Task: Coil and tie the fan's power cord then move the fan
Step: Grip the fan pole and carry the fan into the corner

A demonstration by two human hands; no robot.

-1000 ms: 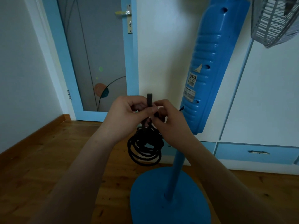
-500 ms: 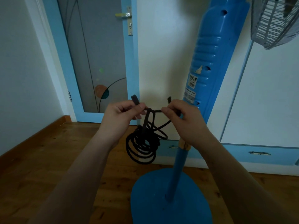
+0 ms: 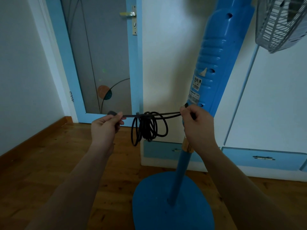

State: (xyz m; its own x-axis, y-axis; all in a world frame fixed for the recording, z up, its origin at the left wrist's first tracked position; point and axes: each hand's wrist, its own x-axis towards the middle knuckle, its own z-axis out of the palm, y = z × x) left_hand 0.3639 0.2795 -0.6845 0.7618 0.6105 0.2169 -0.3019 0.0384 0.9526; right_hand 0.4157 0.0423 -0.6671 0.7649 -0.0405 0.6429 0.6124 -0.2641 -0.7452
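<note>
Nearest, two bare forearms reach forward from the bottom edge, one on each side. Between them on the wooden floor (image 3: 41, 163) sits the round blue base (image 3: 172, 206) of the fan (image 3: 214, 63); its near rim runs out of view at the bottom. A thin blue pole (image 3: 180, 173) rises from the base, tilting right toward the fan's thick ribbed blue column.

Higher up, the left hand (image 3: 106, 127) is closed, thumb and fingers pinching a flat dark strap (image 3: 127, 115) that runs level to the right. The right hand (image 3: 197, 123) is closed in a fist around strands of the black power cord (image 3: 147, 127), just in front of the fan's column. Hanging in mid-air between the two hands, the cord forms a bundle of loops, gathered at the top where the strap meets it, with the strands pulled taut sideways. The bundle touches neither floor nor fan base.

Left of the base, bare floor stretches open to a wooden skirting board (image 3: 33, 140) along the left wall. Farther back stands a grey door (image 3: 99, 55) in a blue frame, shut, with a metal handle at its right edge. Right of the door is a white cabinet (image 3: 274, 97) with pale blue drawers (image 3: 262, 157) low down, close behind the fan. At the top right corner, part of the fan's wire grille (image 3: 282, 22) is cut off by the edge.
</note>
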